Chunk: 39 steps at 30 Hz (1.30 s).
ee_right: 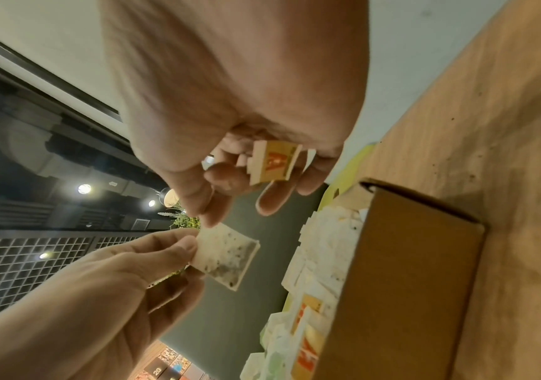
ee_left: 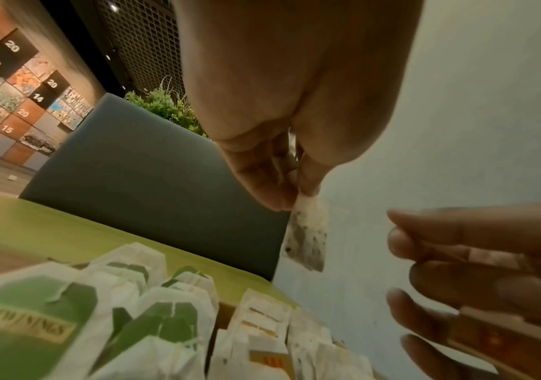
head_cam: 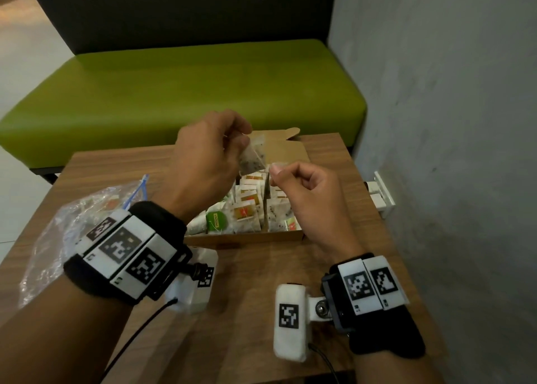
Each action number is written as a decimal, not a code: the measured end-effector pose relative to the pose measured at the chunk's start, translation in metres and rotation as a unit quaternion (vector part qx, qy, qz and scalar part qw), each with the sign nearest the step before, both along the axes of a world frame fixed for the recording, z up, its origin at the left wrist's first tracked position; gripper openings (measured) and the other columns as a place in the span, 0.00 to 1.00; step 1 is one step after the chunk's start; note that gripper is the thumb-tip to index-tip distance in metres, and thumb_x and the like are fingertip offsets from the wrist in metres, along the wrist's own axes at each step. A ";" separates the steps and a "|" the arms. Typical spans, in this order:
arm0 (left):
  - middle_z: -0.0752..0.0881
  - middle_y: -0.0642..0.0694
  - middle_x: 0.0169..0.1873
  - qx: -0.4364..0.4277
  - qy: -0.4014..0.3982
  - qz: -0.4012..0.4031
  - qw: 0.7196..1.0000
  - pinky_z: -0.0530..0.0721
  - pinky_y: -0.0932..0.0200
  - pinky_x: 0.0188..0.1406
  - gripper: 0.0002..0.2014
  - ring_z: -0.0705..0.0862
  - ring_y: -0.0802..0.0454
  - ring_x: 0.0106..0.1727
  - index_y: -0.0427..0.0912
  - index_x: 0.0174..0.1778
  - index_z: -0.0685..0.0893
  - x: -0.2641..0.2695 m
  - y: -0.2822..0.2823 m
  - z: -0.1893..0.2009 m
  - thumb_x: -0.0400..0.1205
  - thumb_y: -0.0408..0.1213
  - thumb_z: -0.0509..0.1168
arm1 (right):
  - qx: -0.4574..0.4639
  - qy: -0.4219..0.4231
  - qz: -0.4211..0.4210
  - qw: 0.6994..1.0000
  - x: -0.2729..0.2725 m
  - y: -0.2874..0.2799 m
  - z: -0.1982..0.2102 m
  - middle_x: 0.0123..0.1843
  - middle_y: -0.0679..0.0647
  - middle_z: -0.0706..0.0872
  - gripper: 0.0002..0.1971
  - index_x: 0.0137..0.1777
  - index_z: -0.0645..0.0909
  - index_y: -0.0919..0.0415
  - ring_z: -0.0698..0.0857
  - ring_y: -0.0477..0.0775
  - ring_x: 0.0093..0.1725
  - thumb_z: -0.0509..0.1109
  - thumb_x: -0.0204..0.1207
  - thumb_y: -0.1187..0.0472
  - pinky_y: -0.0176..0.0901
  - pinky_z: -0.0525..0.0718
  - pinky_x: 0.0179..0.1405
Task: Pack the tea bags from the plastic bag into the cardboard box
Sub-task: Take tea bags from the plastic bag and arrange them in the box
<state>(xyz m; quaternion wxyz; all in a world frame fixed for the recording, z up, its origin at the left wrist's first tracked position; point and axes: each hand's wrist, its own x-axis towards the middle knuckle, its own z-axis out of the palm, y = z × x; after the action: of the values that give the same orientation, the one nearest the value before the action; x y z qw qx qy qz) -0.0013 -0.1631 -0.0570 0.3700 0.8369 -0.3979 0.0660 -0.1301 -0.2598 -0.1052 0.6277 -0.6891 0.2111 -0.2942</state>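
Observation:
My left hand (head_cam: pixel 244 139) pinches the top corner of a loose speckled tea bag (head_cam: pixel 252 158) and holds it up over the open cardboard box (head_cam: pixel 287 151). In the left wrist view the tea bag (ee_left: pixel 308 236) hangs from my thumb and finger. My right hand (head_cam: pixel 276 171) is just right of it, fingers curled round the bag's orange-and-white paper tag (ee_right: pixel 274 164). Several tea bags (head_cam: pixel 247 209) stand in rows inside the box. The clear plastic bag (head_cam: pixel 66 223) lies crumpled at the table's left with a few tea bags inside.
The box stands on a small wooden table (head_cam: pixel 261 282). A green bench seat (head_cam: pixel 189 92) runs behind it and a grey wall (head_cam: pixel 450 122) stands close on the right. A white wall socket (head_cam: pixel 380 191) sits beside the table's right edge.

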 end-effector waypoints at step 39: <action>0.88 0.54 0.28 -0.231 0.364 -0.033 0.902 0.88 0.55 0.36 0.08 0.86 0.58 0.30 0.40 0.45 0.87 -0.005 0.001 -0.005 0.86 0.38 0.66 | 0.166 0.038 0.102 0.980 0.008 0.018 0.006 0.17 0.40 0.78 0.12 0.48 0.81 0.66 0.77 0.34 0.17 0.61 0.90 0.62 0.23 0.71 0.17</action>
<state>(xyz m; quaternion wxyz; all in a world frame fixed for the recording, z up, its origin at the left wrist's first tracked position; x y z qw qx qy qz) -0.0062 -0.1624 -0.0623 0.6735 0.6806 -0.2363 -0.1651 -0.1222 -0.2422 -0.0994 0.7516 -0.6038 0.2098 -0.1629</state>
